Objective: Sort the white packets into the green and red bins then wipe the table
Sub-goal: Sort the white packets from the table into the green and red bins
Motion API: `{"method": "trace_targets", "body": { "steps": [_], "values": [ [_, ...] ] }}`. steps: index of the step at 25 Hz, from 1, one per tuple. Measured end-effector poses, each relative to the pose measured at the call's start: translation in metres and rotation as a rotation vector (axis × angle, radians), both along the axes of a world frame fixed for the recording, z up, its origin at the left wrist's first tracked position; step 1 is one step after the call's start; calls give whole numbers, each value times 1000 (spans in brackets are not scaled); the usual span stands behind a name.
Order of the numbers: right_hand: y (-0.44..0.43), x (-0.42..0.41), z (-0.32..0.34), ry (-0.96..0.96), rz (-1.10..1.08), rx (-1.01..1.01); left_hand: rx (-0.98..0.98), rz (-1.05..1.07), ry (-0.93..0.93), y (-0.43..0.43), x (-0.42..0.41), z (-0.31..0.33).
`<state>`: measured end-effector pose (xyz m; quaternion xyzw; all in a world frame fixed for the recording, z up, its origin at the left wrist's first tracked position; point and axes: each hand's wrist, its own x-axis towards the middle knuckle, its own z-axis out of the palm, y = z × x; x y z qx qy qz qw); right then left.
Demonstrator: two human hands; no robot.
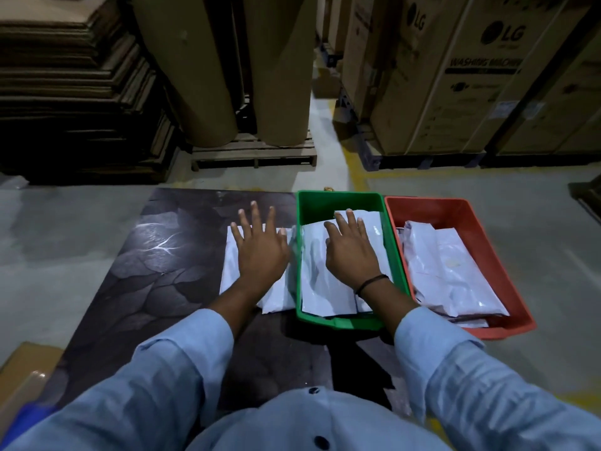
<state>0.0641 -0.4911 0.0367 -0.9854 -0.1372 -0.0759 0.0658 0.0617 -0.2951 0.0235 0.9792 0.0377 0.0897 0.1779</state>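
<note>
Tabletop (156, 281); left hand (258, 252) flat on loose packets (232, 275); right hand (353, 252) flat in green bin (325, 203)

Warehouse: palletised appliance cartons (455, 76), cardboard stacks (71, 86).

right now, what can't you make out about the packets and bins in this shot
Head view, all:
- Table pile: the left hand covers it, so its packet count is unclear.
- Green bin packets: the right hand lies over them; lower ones hidden.
- Red bin packets: top ones hide those beneath.
- Packet labels: too dim and small to read.
- Table near edge: hidden by the sleeves.
</note>
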Motion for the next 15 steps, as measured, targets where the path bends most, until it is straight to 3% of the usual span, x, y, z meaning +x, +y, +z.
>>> {"method": "trace_targets", "body": {
  "steps": [6,10,15],
  "values": [
    [72,0,-2,28,111,130,-181,33,368,68,-17,-55],
    [97,-5,-13,46,149,92,-8,-167,556,92,-20,-86],
    [125,-4,-29,101,160,54,134,-181,445,117,-43,-101]
  ]
}}
